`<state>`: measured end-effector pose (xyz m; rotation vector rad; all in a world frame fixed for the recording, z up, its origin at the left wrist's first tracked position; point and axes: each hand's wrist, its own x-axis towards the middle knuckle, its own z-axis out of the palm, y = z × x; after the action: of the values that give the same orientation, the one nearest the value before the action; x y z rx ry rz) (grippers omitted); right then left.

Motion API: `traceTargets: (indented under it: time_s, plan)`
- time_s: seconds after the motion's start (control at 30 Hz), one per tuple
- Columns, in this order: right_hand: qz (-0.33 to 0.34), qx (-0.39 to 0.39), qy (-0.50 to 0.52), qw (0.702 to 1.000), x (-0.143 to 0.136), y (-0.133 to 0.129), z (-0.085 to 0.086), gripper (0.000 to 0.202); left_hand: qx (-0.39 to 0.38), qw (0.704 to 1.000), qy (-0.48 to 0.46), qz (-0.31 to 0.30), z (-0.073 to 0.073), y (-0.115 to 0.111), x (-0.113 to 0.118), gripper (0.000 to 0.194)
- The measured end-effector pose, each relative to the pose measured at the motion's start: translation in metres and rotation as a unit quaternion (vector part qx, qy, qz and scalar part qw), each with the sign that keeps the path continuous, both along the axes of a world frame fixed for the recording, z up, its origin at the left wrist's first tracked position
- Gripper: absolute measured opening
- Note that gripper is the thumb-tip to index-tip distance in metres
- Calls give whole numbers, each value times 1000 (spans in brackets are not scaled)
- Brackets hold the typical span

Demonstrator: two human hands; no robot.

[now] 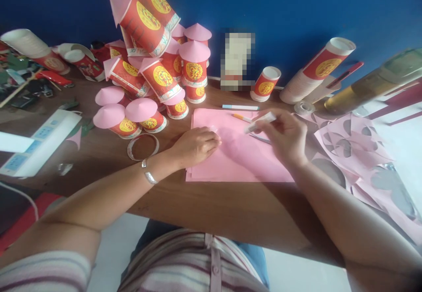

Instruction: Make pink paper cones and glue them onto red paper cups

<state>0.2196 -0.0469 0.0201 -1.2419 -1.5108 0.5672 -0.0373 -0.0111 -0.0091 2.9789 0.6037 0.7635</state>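
My right hand (287, 135) is raised over the pink paper sheets (211, 171), its thumb and fingers closed on a small white tube (260, 123) tilted down to the left. On the left part of the sheets rests my left hand (199, 145), fingers curled together. A pale bit shows near its fingertips, but what it holds, if anything, is hidden. Beyond the right hand's tube lie an orange-and-white marker (242, 117) and a blue-and-white marker (240, 107). A curved dark edge, perhaps scissors, is partly covered by my right hand.
Red paper-cup lanterns with pink cone tops (194, 63) are piled at the back left. A white paper ring (143, 147) lies by my left forearm. Right of the sheets are a cup stack (316, 74), a tape roll (303, 108) and pink offcuts (356, 142). A power strip (39, 142) sits left.
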Motion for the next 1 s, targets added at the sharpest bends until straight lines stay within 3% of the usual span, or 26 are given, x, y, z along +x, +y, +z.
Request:
traceTargets:
  time_s: [0.07,0.17,0.3,0.47,0.7,0.77,0.83,0.93,1.0]
  plan:
    - [9,-39,121,992,4,5,-2,32,-11,1000,-3,0,-1,0,0,18]
    - [53,-101,226,967,9,14,-13,39,-18,1000,-12,3,-2,1,-1,16]
    - [105,-152,305,934,9,18,-21,40,-19,1000,-22,8,-1,0,-3,12]
    - [157,-200,342,905,5,14,-15,41,-23,997,-58,53,11,-1,-5,12]
    - [182,-208,313,909,-2,11,-19,42,-96,986,-102,92,38,-5,15,66]
    - [188,-208,319,905,-4,10,-21,43,-75,988,-112,79,44,-7,26,61]
    - [194,-210,333,899,-6,8,-20,42,-52,988,-127,69,48,-7,36,44]
    - [200,-215,352,889,-6,7,-18,38,-14,988,-144,54,47,-6,44,18]
    - [206,-218,348,888,-5,7,-17,37,2,987,-151,52,44,-5,45,14]
